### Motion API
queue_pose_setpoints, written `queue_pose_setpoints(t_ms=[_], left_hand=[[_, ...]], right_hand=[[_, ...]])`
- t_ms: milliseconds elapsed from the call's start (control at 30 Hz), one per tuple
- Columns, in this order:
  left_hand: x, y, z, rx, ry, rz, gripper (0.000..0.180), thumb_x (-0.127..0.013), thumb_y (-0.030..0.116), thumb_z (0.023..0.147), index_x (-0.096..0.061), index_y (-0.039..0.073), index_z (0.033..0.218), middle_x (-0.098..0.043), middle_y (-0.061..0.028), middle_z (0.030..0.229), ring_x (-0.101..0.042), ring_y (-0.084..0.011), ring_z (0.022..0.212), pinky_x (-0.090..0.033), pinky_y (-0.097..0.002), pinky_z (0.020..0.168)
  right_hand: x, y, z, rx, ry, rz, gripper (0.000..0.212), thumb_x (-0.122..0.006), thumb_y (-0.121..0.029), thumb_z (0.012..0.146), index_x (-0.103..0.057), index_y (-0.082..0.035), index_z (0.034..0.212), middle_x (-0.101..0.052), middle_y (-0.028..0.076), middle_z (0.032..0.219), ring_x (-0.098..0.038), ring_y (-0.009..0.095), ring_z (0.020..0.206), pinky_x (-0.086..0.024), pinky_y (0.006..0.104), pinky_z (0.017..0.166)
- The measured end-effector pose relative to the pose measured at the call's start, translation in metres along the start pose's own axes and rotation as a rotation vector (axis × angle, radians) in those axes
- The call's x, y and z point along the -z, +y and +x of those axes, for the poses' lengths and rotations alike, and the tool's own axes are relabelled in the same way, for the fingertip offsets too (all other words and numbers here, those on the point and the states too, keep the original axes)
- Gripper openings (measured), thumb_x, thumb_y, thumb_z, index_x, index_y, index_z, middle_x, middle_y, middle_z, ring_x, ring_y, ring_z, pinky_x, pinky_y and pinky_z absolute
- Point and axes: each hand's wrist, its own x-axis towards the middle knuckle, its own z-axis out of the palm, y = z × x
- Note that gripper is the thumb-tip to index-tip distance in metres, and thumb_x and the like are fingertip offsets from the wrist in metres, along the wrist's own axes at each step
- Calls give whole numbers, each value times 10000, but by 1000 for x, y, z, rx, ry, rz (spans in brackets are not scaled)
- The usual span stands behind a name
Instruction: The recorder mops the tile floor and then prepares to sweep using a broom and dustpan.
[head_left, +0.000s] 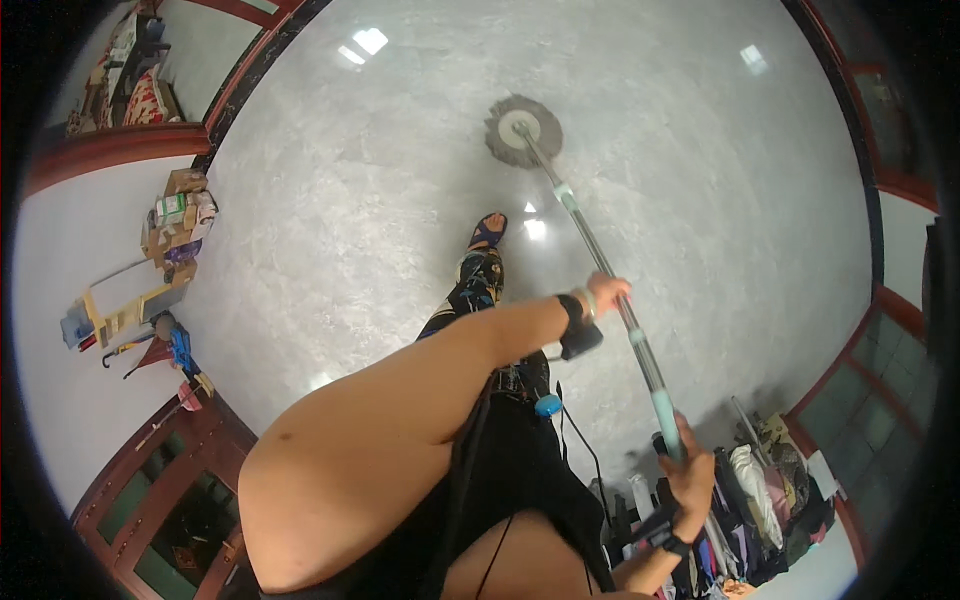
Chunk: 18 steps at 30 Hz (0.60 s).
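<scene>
"Where is the spin mop (590, 240)?"

"Out in front of the person. Its round head of grey strands (497, 150) lies on the glossy grey floor (330, 200), ahead of the sandalled foot (488, 232) and a little to the right, with the two apart. The steel pole slants back from there toward the body."

"And the left grip (606, 292)?"

"It reaches across the body, fingers curled round the pole partway up, between two mint-green collars. A dark band and a pale bracelet circle that wrist."

"The right grip (690, 475)?"

"Lower in view, wrapped about the mint-green handle sleeve (665, 413), thumb to one side and fingers to the other. I can't tell how tightly it presses."

"What stands around?"

"Cardboard boxes (180, 232) are stacked by the left wall, and a dark red door (190, 500) stands at lower left. Near the right forearm there's a heap of clothes (765, 485)."
</scene>
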Motion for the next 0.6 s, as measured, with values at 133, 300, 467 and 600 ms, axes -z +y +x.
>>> queue_pose_setpoints(t_ms=[133,300,467,600], left_hand=[[82,114,42,-234,151,310,92,-670,55,721,-615,-5,679,-569,-78,610,-569,-205,560,-487,-340,530],[192,239,68,-711,276,1603,60,-645,149,745,-625,141,689,-628,-43,675,-621,-212,622,-477,-306,570],[246,295,56,-144,540,550,147,-589,189,837,-641,93,738,-650,-57,656,-621,-181,548,-483,-320,488],[249,245,38,-270,280,2043,253,-437,161,904,-650,108,779,-670,-36,693,-650,-170,607,-513,-336,551]], right_hand=[[-31,-63,102,10,-64,-77,778,-673,40,605,-468,-154,1330,-638,212,919,-614,380,808,-492,392,699],[-80,-145,202,178,-95,-195,806,-642,-4,647,-378,-185,1387,-611,219,781,-605,388,765,-483,454,696],[-129,-176,235,316,-81,-153,783,-661,-34,671,-365,-155,1386,-620,199,776,-608,383,763,-494,454,699],[-153,-141,191,173,-177,-87,822,-689,-65,683,-330,-211,1408,-625,190,791,-612,366,770,-492,446,695]])
